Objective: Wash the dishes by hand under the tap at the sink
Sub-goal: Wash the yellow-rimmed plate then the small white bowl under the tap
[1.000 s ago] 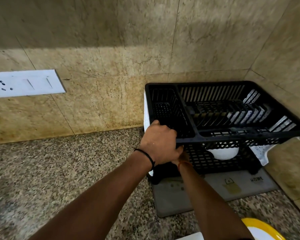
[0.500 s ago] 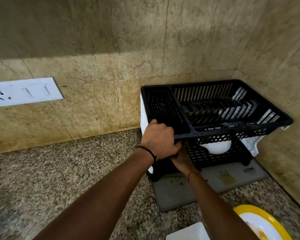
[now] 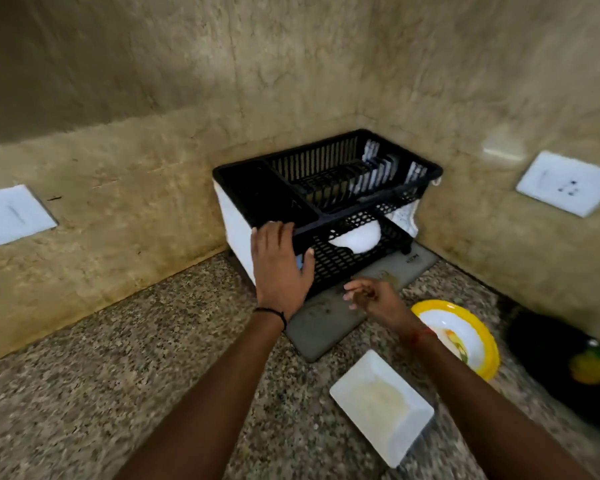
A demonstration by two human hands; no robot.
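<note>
A black two-tier plastic dish rack (image 3: 343,174) stands in the counter corner on a grey mat (image 3: 329,320). A white bowl (image 3: 355,239) lies in its lower tier. My left hand (image 3: 279,268) rests on the rack's front left corner, thumb under the upper tray's rim. My right hand (image 3: 374,297) hovers empty over the mat, fingers apart, clear of the rack. A yellow-rimmed round plate (image 3: 465,336) with food traces lies right of my right wrist. A white rectangular dish (image 3: 381,405) with residue sits on the granite counter (image 3: 84,393) near me.
Beige tiled walls meet behind the rack. White switch plates sit on the left wall (image 3: 11,216) and right wall (image 3: 565,183). A dark object (image 3: 561,362) with something yellow on it lies at the far right, blurred. A white cloth (image 3: 404,216) hangs at the rack's right side.
My right hand has come out from under the rack's upper tray and drawn back over the mat. The view has pulled back and swung right, showing both dishes and the right wall.
</note>
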